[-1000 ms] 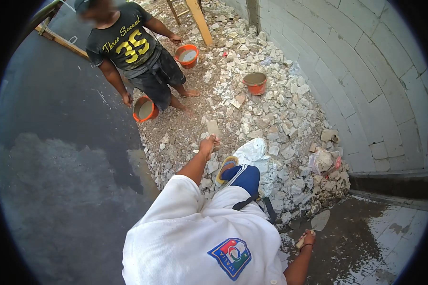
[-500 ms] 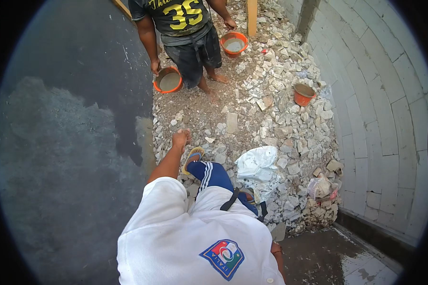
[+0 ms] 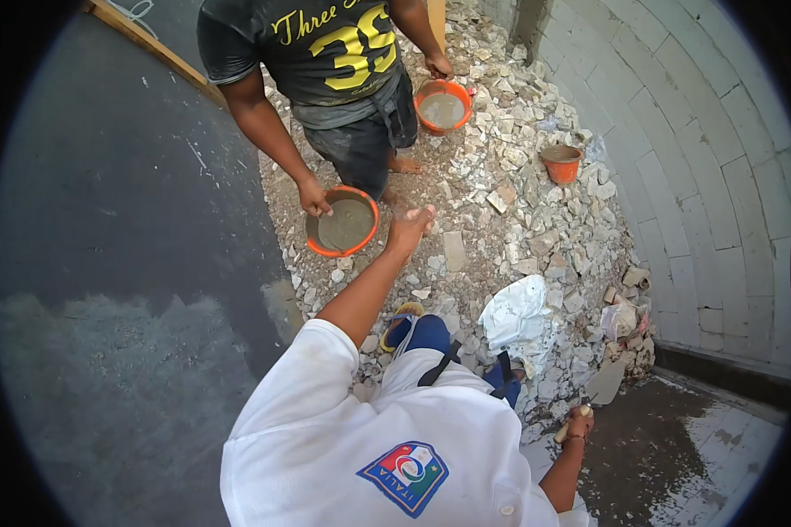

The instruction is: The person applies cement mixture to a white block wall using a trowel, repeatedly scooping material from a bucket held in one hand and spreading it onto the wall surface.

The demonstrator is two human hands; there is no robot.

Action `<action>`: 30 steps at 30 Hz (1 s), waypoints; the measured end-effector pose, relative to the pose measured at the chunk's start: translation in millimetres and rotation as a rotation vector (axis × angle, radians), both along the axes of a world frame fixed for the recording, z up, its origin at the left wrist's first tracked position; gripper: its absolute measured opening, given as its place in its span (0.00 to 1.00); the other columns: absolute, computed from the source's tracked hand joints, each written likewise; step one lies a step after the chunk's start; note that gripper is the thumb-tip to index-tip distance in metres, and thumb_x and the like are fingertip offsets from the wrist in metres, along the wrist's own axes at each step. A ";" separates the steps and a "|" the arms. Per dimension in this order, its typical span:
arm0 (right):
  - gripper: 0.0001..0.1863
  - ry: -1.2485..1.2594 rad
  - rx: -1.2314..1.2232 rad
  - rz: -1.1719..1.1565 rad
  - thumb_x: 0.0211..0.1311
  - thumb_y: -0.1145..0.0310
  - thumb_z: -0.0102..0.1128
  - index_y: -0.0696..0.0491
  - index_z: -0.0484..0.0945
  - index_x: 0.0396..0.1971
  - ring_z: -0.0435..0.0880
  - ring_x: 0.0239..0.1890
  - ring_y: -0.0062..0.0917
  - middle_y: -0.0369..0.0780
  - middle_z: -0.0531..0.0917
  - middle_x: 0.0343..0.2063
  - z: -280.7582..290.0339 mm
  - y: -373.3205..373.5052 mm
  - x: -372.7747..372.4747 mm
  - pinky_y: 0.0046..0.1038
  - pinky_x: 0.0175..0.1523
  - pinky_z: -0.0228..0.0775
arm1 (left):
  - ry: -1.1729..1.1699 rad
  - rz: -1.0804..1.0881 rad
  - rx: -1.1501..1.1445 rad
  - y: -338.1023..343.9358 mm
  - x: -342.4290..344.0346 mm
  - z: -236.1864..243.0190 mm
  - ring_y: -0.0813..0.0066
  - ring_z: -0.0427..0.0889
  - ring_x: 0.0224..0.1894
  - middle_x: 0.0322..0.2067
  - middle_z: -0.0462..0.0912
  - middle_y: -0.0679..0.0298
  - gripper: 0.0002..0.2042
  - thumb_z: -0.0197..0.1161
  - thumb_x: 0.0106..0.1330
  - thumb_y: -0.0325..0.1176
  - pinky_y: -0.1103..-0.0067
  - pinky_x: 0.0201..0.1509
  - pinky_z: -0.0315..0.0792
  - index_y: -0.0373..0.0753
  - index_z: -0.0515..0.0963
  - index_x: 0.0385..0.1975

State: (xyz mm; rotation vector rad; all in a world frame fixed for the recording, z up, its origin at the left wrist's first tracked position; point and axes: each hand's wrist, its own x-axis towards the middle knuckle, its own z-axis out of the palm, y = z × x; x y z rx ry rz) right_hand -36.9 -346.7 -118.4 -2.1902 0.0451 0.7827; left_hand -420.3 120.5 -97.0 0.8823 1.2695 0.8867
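My left hand [image 3: 411, 227] reaches forward beside an orange bucket of grey mortar [image 3: 347, 227], fingers partly curled, holding nothing visible. A person in a dark printed T-shirt [image 3: 303, 66] faces me, gripping that bucket in one hand and a second mortar bucket [image 3: 441, 109] in the other. My right hand [image 3: 578, 422], low at the right, grips the pale handle of a trowel [image 3: 605, 382], whose grey blade points forward.
Broken rubble [image 3: 536, 220] covers the ground, with another orange bucket [image 3: 561, 162], a white crumpled sack [image 3: 514, 316] and small plastic waste. A pale block wall [image 3: 694, 176] runs along the right. A dark slab [image 3: 123, 220] and wooden beam [image 3: 158, 48] lie left.
The person and both carried buckets have come nearer. My left hand has reached further forward and right, toward the nearer bucket. My right hand, briefly mostly hidden, shows again with the trowel.
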 end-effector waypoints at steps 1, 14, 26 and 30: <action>0.11 -0.005 0.035 -0.018 0.49 0.75 0.56 0.54 0.68 0.34 0.71 0.15 0.22 0.36 0.72 0.18 1.7 5.6 -27.2 0.25 0.18 0.66 | 0.015 -0.057 -0.001 -3.4 -13.4 -0.6 0.84 0.70 0.23 0.21 0.74 0.71 0.13 0.59 0.64 0.42 0.82 0.26 0.64 0.36 0.77 0.30; 0.10 0.229 -0.001 -0.023 0.47 0.70 0.58 0.53 0.70 0.30 0.74 0.21 0.21 0.37 0.75 0.21 15.4 -16.1 -148.4 0.23 0.23 0.68 | 0.052 0.107 -0.121 -49.4 -161.9 -31.2 0.68 0.60 0.64 0.62 0.59 0.56 0.39 0.65 0.59 0.36 0.73 0.63 0.58 0.34 0.49 0.66; 0.10 0.385 -0.049 -0.287 0.47 0.73 0.58 0.54 0.69 0.31 0.77 0.21 0.25 0.39 0.77 0.22 7.0 -140.2 -280.2 0.26 0.23 0.71 | -0.124 0.219 -0.144 -62.9 -101.1 14.0 0.84 0.67 0.20 0.25 0.67 0.73 0.12 0.60 0.62 0.34 0.77 0.21 0.68 0.43 0.72 0.44; 0.15 0.435 -0.225 -0.386 0.40 0.72 0.63 0.52 0.71 0.31 0.76 0.19 0.29 0.40 0.75 0.18 -113.9 -263.9 -355.2 0.34 0.22 0.70 | -0.139 -0.021 -0.271 -72.1 -97.5 17.8 0.82 0.66 0.18 0.27 0.69 0.71 0.17 0.62 0.60 0.37 0.80 0.19 0.65 0.41 0.69 0.47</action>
